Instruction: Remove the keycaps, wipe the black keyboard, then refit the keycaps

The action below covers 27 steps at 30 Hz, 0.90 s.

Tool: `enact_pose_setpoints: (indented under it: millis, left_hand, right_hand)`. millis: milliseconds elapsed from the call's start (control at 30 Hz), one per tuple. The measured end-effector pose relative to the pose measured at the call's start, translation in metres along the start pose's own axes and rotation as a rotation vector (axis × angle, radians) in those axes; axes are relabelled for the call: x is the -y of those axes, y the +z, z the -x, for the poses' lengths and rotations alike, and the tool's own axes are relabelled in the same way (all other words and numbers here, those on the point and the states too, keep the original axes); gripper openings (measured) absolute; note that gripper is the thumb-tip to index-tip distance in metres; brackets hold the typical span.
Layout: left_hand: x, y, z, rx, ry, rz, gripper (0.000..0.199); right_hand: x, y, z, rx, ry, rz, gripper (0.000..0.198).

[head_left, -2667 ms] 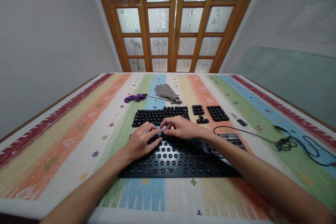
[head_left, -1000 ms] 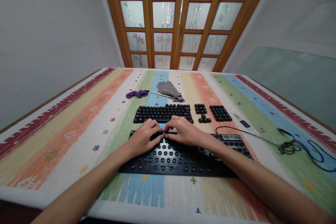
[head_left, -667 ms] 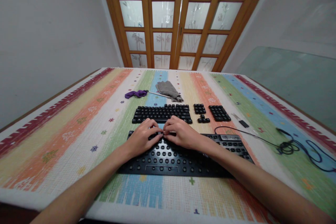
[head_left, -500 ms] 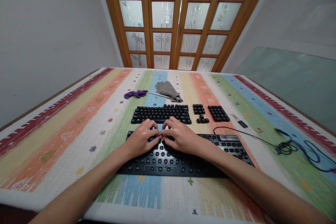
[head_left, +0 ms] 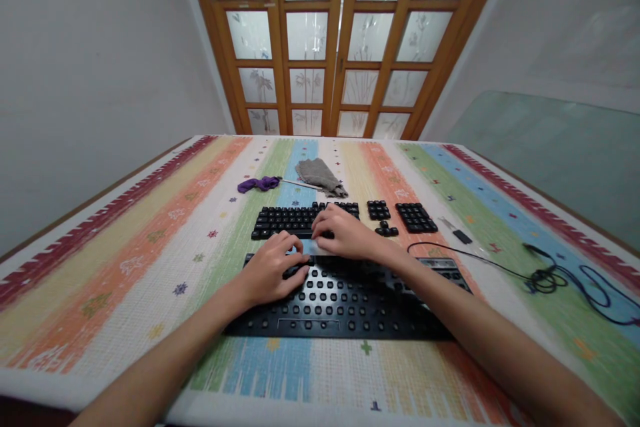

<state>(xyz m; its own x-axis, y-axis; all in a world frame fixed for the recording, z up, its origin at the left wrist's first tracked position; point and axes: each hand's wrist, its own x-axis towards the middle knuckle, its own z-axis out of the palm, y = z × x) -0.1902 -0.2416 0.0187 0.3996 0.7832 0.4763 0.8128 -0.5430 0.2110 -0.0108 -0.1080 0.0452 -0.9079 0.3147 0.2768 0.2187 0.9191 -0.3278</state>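
Two bare hands at glossy black plastic keyboard base (head_left: 315, 313), long slab studded with rows of squarish posts, flat on striped-cloth desk (head_left: 145, 233). Left hand (head_left: 275, 268): fingers bent at base's upper edge. Right hand (head_left: 344, 232): fingers curled over near edge of matte, blocky keycaps (head_left: 283, 219), laid in rows beyond base. How far each grip stands open, or on what: cannot tell, fingertips partly hidden. Farther back: crumpled grey cloth (head_left: 323, 177), twisted purple fabric (head_left: 258, 184), thin pale rod (head_left: 301, 183) between.
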Motion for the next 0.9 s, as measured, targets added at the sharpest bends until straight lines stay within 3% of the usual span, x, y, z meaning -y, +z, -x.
enact_pose_setpoints:
  millis: [133, 300, 900]
  left_hand:
    - [0.002, -0.006, 0.002, -0.025, 0.037, -0.020, 0.019]
    - [0.003, -0.014, 0.003, -0.007, 0.032, 0.011, 0.018]
    - [0.013, -0.020, 0.005, -0.125, 0.047, -0.058, 0.021]
  right_hand:
    - [-0.033, -0.001, -0.023, -0.117, 0.185, 0.066, 0.018]
    - [-0.058, 0.007, -0.042, -0.074, 0.334, 0.113, 0.021]
    - [-0.076, 0.015, -0.062, -0.046, 0.397, 0.115, 0.014]
